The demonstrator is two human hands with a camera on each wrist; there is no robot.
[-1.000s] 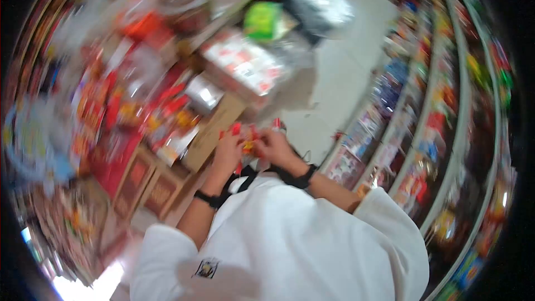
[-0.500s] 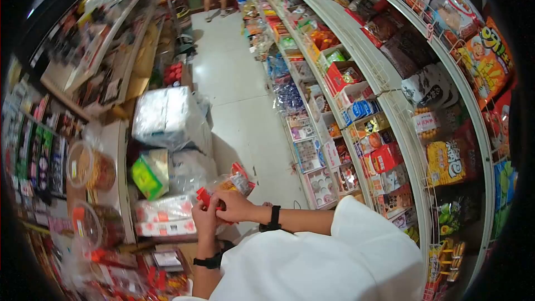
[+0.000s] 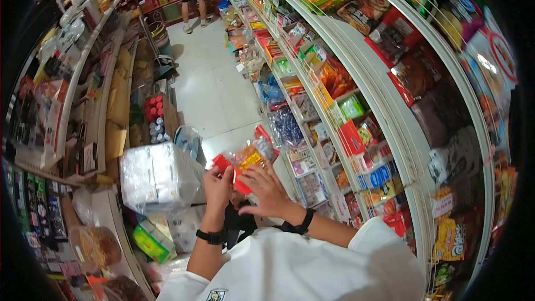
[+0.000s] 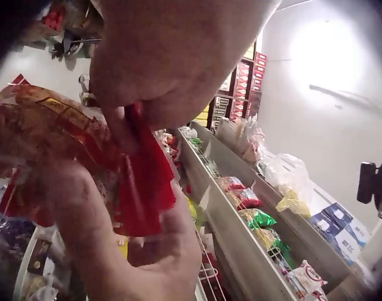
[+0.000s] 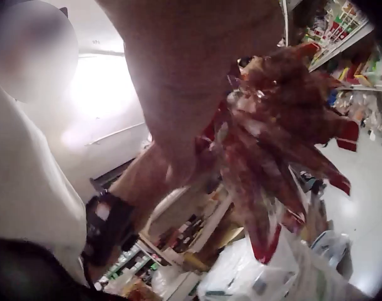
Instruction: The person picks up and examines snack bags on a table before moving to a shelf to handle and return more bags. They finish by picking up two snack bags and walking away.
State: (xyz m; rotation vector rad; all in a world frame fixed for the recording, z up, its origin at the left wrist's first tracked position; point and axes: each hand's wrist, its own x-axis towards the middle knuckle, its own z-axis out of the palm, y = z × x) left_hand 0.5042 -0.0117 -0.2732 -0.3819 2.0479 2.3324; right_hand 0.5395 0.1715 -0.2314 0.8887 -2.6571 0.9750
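Observation:
My left hand pinches the red ends of a bunch of shiny snack packets in the head view. Beside it, my right hand has its fingers extended against the near side of the packets, thumb held apart. From the left wrist view, the left hand grips a red packet end, with the right hand below and against the packets. The right wrist view has the packets fanned out beyond the right hand, which hides part of them.
Shelves of packaged snacks line the right. A plastic-wrapped white bundle, a green package and round tubs stand at the left. Tiled floor runs up the aisle, where a person's legs show at the far end.
The head view has turned from the piled goods toward the aisle and shelves. My right hand's fingers, earlier bunched beside the left hand at the packets, are now spread, and more of the packets shows.

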